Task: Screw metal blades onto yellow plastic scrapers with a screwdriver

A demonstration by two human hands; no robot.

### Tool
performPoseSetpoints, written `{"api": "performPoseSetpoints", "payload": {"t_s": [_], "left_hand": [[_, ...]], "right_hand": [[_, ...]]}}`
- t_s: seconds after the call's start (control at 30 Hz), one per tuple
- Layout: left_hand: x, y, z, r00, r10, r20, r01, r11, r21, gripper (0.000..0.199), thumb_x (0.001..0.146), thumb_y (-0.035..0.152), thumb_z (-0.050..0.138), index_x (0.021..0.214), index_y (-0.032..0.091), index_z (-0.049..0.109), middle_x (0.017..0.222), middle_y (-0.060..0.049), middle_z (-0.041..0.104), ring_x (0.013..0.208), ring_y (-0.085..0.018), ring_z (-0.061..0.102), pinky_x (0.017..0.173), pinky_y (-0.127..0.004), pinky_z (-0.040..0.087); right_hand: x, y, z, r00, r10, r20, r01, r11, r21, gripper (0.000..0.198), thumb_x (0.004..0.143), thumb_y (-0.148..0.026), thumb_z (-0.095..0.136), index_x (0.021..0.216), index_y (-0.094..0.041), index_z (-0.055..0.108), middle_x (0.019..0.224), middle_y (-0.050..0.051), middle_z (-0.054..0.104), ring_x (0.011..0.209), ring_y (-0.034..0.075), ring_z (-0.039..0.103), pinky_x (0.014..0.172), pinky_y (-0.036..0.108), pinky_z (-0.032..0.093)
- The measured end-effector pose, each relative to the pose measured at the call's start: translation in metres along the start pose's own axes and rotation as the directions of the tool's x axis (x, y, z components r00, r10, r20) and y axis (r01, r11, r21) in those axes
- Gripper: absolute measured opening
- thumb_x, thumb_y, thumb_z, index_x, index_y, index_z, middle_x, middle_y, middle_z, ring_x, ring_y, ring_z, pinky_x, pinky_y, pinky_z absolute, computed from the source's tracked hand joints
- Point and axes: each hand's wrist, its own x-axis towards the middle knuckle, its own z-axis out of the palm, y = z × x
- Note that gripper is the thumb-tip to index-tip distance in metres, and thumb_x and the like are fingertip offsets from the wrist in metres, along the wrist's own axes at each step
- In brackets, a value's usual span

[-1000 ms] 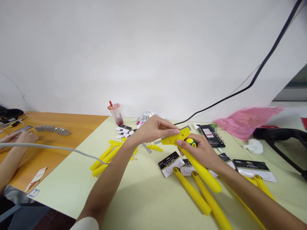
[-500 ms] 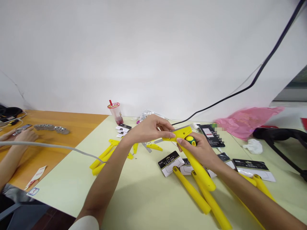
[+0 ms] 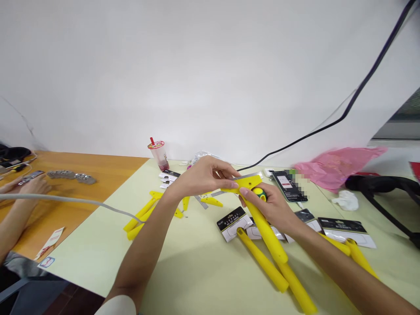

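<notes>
Above the table, my left hand (image 3: 210, 176) pinches the head end of a yellow scraper (image 3: 267, 234), thumb on its flat yellow plate. A thin metal blade shows along the far edge of that head. My right hand (image 3: 274, 203) grips the scraper near where the head meets the handle, its thumb on the yellow plastic. Tucked in the same hand is a green and yellow rounded handle end (image 3: 260, 194), which looks like a screwdriver's; the rest is hidden. The scraper's long handle points down toward me, over other yellow handles (image 3: 262, 260) on the table.
Packaged cards (image 3: 233, 223), a phone (image 3: 289, 186) and a pink plastic bag (image 3: 339, 168) lie around my right arm. Yellow scraper parts (image 3: 141, 218) lie at left, near a drink cup (image 3: 159, 156). Another person's hand (image 3: 34, 186) is at the orange table.
The scraper's handle has swung slightly left at its lower end, and my right hand has shifted slightly with it. My left hand keeps its pinch on the head.
</notes>
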Motion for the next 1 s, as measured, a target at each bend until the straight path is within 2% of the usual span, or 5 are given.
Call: {"api": "performPoseSetpoints", "payload": {"t_s": [0.23,0.57,0.83,1.0], "left_hand": [[-0.001,0.002,-0.001,1.0,-0.007,-0.02,0.007,1.0,0.017,0.028,0.082,0.045,0.086,0.095,0.02,0.088,0.093,-0.009,0.082,0.086,-0.022,0.073,0.073,-0.03,0.057],[-0.001,0.004,0.003,0.997,-0.001,-0.08,0.004,0.999,0.035,0.026,0.082,0.043,0.086,0.092,0.02,0.088,0.084,-0.008,0.08,0.078,-0.02,0.07,0.067,-0.028,0.054],[0.002,0.004,0.008,0.994,0.028,-0.11,-0.025,0.999,0.033,0.03,0.087,0.047,0.082,0.097,0.02,0.088,0.093,-0.008,0.082,0.086,-0.021,0.073,0.074,-0.028,0.057],[-0.003,0.003,-0.013,0.967,0.075,-0.244,-0.046,0.992,0.12,0.036,0.094,0.052,0.075,0.107,0.02,0.086,0.108,-0.01,0.083,0.097,-0.022,0.076,0.085,-0.031,0.059]], "right_hand": [[-0.003,0.002,0.0,1.0,0.002,0.015,-0.002,1.0,0.032,0.049,0.1,-0.061,0.062,0.074,-0.021,0.068,0.069,0.0,0.062,0.057,0.014,0.054,0.054,0.027,0.046],[-0.003,0.0,0.001,1.0,0.026,-0.01,-0.025,0.995,0.092,0.049,0.1,-0.06,0.061,0.072,-0.02,0.068,0.063,-0.001,0.058,0.05,0.012,0.047,0.049,0.027,0.04],[0.0,0.001,0.0,0.995,-0.034,-0.099,0.037,0.999,0.033,0.049,0.099,-0.057,0.064,0.068,-0.02,0.069,0.067,0.001,0.065,0.058,0.015,0.055,0.057,0.028,0.047],[-0.003,0.008,-0.01,0.972,-0.051,-0.229,0.067,0.996,0.062,0.048,0.099,-0.054,0.066,0.066,-0.02,0.068,0.064,0.002,0.066,0.053,0.013,0.054,0.05,0.027,0.043]]}}
